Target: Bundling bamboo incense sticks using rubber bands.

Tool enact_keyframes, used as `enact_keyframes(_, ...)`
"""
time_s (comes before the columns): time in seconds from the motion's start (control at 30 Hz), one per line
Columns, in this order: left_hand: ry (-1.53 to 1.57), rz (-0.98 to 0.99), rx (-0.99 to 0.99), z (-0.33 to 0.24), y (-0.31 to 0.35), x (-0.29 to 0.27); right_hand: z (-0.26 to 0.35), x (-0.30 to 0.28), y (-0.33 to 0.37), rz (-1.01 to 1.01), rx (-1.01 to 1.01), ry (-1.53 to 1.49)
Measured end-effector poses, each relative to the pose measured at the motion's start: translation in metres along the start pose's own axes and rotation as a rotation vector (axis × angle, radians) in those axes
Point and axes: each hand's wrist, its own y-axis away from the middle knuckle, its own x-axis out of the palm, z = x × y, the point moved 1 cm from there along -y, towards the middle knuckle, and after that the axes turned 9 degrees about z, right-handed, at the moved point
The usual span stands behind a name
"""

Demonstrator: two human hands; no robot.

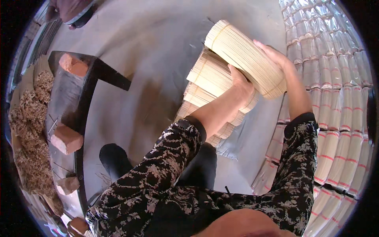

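A thick round bundle of thin pale sticks [244, 57], tied with a thin band near its end, lies tilted between my two hands. My left hand [241, 83] grips it from the near left side, its thumb along the bundle. Against the far right side presses my right hand [274, 55], fingers stretched along the sticks and partly hidden behind them. Beneath and to the left, several similar stick bundles [209, 73] form a row or stack running back toward my legs. My left forearm covers part of them.
Clear-wrapped stick packs with red bands [331, 146] are piled along the right. At left, a dark low bench [89, 71] carries reddish brick pieces [67, 139]. Beyond it lies a heap of stick bundles [33, 118]. Another person [75, 12] is at the far left.
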Motion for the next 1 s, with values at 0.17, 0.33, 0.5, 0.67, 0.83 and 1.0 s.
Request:
enact_keyframes(0.17, 0.001, 0.028, 0.039, -0.008, -0.028, -0.002, 0.010, -0.009, -0.022, 0.102, -0.115, 0.087)
enact_keyframes(0.33, -0.405, -0.025, -0.134, -0.003, -0.003, -0.012, -0.012, -0.007, -0.068, 0.060, 0.073, 0.341)
enact_keyframes(0.5, -0.564, 0.377, -0.122, -0.049, 0.070, -0.043, -0.076, 0.021, -0.110, -0.394, 0.093, 0.994)
enact_keyframes(0.67, -0.763, 0.262, -0.170, -0.106, 0.145, -0.086, -0.068, 0.051, -0.083, -0.539, -0.172, 0.981)
enact_keyframes(0.83, -0.882, 0.190, -0.151, -0.132, 0.216, -0.129, -0.058, 0.180, 0.009, -0.505, -1.056, 0.743)
enact_keyframes(1.0, -0.830, 0.139, 0.115, -0.171, 0.277, -0.151, -0.069, 0.308, 0.088, 0.165, -1.131, 0.456)
